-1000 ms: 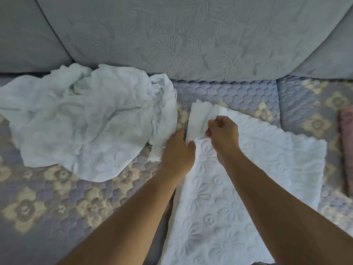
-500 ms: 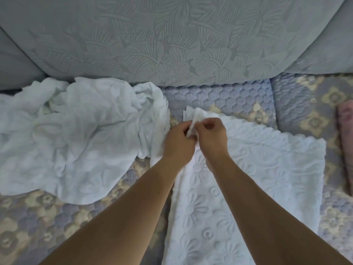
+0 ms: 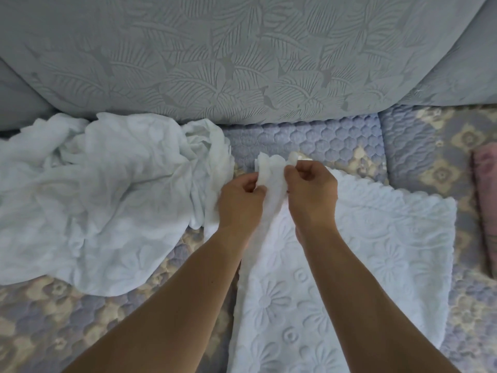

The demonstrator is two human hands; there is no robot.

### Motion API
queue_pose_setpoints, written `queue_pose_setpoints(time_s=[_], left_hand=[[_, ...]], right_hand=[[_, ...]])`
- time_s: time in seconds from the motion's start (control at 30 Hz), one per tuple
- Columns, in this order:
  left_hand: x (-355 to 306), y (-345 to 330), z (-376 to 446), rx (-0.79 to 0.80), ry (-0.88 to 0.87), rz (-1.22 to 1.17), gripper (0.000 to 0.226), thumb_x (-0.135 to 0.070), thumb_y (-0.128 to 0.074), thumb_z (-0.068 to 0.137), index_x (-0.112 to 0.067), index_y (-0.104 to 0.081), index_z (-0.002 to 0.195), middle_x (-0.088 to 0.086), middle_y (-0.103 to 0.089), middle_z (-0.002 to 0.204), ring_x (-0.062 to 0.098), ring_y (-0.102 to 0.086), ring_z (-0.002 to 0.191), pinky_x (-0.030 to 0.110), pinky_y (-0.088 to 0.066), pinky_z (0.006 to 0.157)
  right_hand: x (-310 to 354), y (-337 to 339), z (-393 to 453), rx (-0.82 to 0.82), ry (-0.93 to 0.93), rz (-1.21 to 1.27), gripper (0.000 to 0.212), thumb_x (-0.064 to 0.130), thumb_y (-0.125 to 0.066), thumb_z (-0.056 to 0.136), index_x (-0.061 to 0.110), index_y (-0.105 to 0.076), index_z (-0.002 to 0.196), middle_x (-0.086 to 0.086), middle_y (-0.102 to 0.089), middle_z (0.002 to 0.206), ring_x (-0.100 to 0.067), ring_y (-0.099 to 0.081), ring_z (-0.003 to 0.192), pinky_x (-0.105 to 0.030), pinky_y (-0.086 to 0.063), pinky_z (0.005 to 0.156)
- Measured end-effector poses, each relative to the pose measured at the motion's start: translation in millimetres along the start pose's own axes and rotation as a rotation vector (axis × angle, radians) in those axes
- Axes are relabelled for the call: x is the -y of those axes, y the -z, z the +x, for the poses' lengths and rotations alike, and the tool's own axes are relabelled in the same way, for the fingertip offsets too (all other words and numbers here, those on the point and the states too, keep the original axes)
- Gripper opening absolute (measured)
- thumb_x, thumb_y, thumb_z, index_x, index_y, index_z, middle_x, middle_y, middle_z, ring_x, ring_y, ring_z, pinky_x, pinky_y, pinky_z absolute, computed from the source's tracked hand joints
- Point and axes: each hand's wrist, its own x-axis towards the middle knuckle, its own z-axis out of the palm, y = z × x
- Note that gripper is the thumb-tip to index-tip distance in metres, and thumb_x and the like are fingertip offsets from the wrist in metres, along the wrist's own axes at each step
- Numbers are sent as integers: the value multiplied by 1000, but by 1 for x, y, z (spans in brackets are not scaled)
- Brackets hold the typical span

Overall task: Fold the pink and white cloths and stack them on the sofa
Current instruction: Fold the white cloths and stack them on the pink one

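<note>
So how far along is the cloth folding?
Early. No stack shows. Both hands, left hand and right hand, pinch the embossed cloth's corner. Left: the crumpled cloth unfolded, and the pink cloth at the sofa's right edge.

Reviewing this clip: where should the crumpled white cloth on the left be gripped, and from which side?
By judgement, the crumpled white cloth is best pinched at the loose edge hanging on its right, approached from the right. That edge stands free of the bunched folds and lies nearest the left hand.
</note>
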Motion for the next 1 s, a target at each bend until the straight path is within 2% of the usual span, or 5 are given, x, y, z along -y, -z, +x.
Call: queue_pose_setpoints(time_s=[0.43,0.6,0.73,0.9,1.0], left_hand=[[-4,-4,-34,369,-63,-122,60,-8,-71,91,-27,-50,144,-16,-61,134,-2,-57,122,25,-49,103],[13,6,-72,568,-13,192,92,-49,-77,81,-48,-19,152,-43,-34,131,-13,-40,127,6,-39,91],[29,12,-83,525,49,210,86,-45,-73,86,-39,-21,154,-34,-21,145,-10,-21,138,22,-22,115],[49,16,-70,313,175,185,49,-13,-57,93,-31,-50,138,-15,-57,127,3,-57,116,6,-44,80],[39,13,-61,350,197,1,44,-32,-67,92,-38,-55,135,-20,-63,126,0,-59,116,21,-48,95]], right_hand=[[5,12,-6,-114,-126,36,11,17,-67,87,16,-64,97,-11,-69,96,-21,-69,83,-42,-60,77],[23,28,-19,-275,136,22,29,14,-59,87,26,-59,113,6,-54,77,1,-51,60,-14,-46,60],[18,5,-11,50,43,-143,55,15,-56,89,32,-48,139,2,-65,90,-12,-65,72,-29,-57,67],[9,-2,34,399,145,-465,40,22,-61,96,25,-57,135,-2,-61,106,-18,-63,99,-30,-52,83],[9,13,56,484,289,-620,38,11,-63,93,25,-62,128,-3,-57,122,-12,-57,110,-25,-46,94]])
